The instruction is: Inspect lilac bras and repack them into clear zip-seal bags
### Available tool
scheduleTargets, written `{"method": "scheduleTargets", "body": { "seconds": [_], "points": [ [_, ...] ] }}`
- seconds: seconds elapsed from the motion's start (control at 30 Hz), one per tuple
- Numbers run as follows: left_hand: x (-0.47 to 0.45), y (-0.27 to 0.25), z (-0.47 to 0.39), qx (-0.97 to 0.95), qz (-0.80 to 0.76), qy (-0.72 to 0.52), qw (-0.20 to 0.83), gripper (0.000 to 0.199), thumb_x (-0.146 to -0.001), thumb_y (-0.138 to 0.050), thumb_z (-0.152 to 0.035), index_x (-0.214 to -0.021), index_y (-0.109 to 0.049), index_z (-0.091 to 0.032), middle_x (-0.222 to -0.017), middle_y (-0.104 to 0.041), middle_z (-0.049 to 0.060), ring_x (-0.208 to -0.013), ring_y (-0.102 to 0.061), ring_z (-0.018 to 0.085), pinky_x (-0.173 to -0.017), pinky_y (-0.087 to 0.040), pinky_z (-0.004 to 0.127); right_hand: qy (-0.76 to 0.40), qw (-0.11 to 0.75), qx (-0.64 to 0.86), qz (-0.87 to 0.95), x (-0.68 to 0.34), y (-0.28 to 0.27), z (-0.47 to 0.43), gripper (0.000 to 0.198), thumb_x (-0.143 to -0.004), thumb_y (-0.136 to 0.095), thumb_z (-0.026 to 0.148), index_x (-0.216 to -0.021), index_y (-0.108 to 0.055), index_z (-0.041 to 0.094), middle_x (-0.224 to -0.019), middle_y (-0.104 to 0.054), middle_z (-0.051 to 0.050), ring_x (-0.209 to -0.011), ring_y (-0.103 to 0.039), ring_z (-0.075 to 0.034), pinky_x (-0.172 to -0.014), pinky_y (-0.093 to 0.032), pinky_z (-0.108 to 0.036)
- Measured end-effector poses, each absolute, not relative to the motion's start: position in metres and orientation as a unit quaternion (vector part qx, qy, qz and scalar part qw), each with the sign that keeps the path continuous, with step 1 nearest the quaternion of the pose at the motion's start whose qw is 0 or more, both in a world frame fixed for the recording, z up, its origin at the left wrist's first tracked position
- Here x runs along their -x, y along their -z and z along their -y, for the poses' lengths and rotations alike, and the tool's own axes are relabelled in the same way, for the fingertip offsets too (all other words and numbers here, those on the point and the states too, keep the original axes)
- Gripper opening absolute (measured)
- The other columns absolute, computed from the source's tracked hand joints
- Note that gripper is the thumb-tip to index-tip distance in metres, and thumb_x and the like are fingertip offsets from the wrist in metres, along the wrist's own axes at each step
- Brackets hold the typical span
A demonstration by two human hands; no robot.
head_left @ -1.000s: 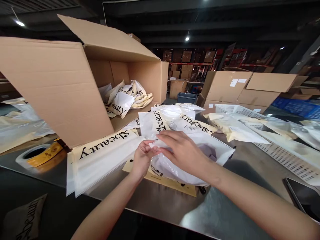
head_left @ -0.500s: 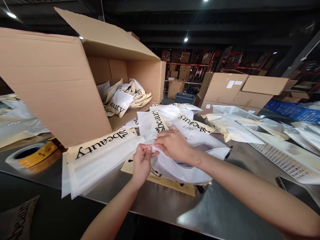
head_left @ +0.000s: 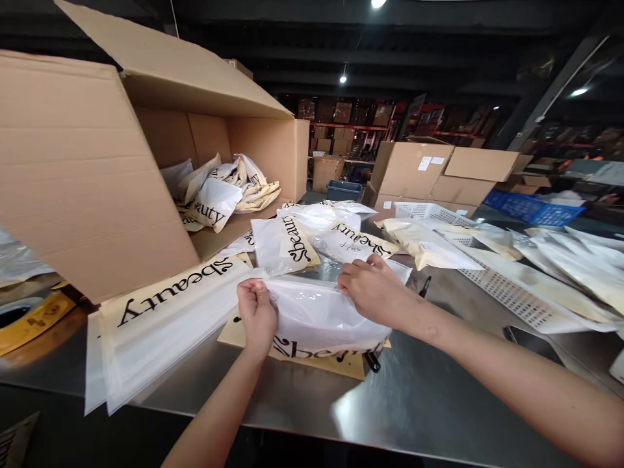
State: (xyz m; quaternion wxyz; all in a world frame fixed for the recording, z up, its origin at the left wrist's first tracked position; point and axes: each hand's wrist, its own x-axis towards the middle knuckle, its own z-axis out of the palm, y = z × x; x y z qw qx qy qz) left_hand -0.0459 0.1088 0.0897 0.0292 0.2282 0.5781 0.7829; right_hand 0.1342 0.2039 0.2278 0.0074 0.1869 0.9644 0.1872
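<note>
White bag [head_left: 316, 315]: apparently was being closed; next move called for pressing along its mouth.
Left hand [head_left: 257, 318]: pinched its ten-o'clock corner.
Right hand [head_left: 377, 291]: pinched its one-o'clock edge.

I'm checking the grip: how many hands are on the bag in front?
2. The left hand pinches the upper edge of the white bag at its left; the right hand holds that edge farther right. No other hand shows.

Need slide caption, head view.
Left hand and right hand pinch the edge of a lettered white plastic bag over a shiny metal table.
</note>
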Motion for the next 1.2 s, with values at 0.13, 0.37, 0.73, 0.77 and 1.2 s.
{"method": "scheduleTargets", "body": {
  "seconds": [0.13,0.37,0.73,0.77,1.2],
  "points": [
    [0.050,-0.083,-0.112,-0.230,-0.591,-0.773,0.011,0.034,-0.091,-0.047,-0.057,-0.091,-0.045,-0.023,-0.069,-0.045,-0.005,-0.057,-0.044,0.012,-0.058,-0.040,0.026,-0.152,-0.036,-0.202,-0.967,-0.158,-0.216,-0.220,0.021,-0.096,-0.045,0.016,-0.090,-0.065,0.015,-0.095,-0.066,-0.009,-0.085,-0.058,-0.023,-0.076,-0.027,-0.039],
    [0.040,-0.115,-0.093,-0.333,-0.630,-0.673,-0.202,0.026,-0.085,-0.061,-0.034,-0.102,-0.047,-0.021,-0.115,-0.059,0.012,-0.122,-0.048,0.031,-0.102,-0.035,0.050,0.020,-0.090,-0.158,-0.983,-0.173,-0.216,-0.231,0.015,-0.096,-0.046,0.013,-0.096,-0.061,0.017,-0.089,-0.066,-0.004,-0.075,-0.058,-0.015,-0.086,-0.037,-0.037],
    [0.006,-0.160,-0.158,-0.744,-0.624,-0.229,-0.078,0.029,-0.088,-0.054,-0.015,-0.113,-0.068,-0.018,-0.121,-0.068,0.012,-0.119,-0.059,0.028,-0.101,-0.048,0.041,0.085,-0.096,-0.227,-0.965,-0.180,-0.207,-0.231,0.025,-0.085,-0.055,0.003,-0.104,-0.062,0.017,-0.105,-0.063,-0.008,-0.091,-0.061,-0.018,-0.074,-0.044,-0.028],
    [0.007,-0.159,-0.164,-0.752,-0.621,-0.213,-0.059,0.025,-0.084,-0.059,-0.014,-0.104,-0.071,-0.021,-0.109,-0.072,0.010,-0.106,-0.066,0.027,-0.093,-0.052,0.040,0.074,-0.097,-0.239,-0.963,-0.182,-0.208,-0.229,0.026,-0.084,-0.057,0.003,-0.105,-0.063,0.018,-0.103,-0.065,-0.007,-0.089,-0.062,-0.018,-0.072,-0.044,-0.028],
    [0.007,-0.175,-0.147,-0.690,-0.671,-0.269,-0.023,0.013,-0.089,-0.055,-0.019,-0.083,-0.064,-0.025,-0.090,-0.073,0.000,-0.082,-0.066,0.020,-0.064,-0.041,0.029,-0.082,-0.124,-0.255,-0.955,-0.201,-0.214,-0.223,0.016,-0.094,-0.053,0.016,-0.088,-0.068,0.017,-0.088,-0.071,-0.006,-0.091,-0.059,-0.023,-0.075,-0.033,-0.033]
  ]
}}
